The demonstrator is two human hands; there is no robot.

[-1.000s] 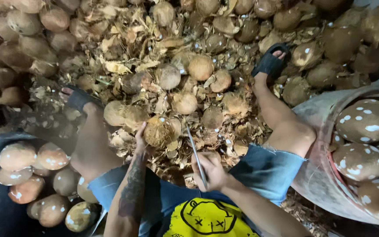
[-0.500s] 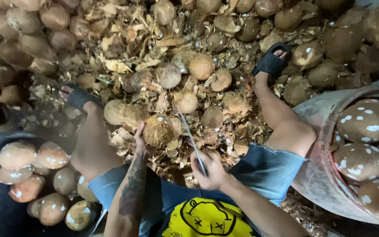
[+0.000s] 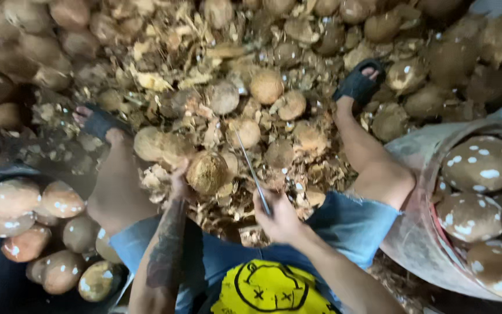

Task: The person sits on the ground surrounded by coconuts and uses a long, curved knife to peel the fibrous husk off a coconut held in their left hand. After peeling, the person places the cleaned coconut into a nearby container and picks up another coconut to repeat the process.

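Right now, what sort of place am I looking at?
Probably a coconut-husking work area: a heap of coconuts and husk scraps, a basin of peeled ones, a knife in the right hand.

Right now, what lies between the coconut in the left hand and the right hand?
In the head view, only the long knife blade that the right hand grips, over husk scraps, beside the coconut in the left hand.

One camera only, worn on the head, tipped steeply down and looking forward over the person's lap. It sits close: the fingers (image 3: 176,177) fill the lower middle, the floor (image 3: 164,75) beyond them runs up to the top edge.
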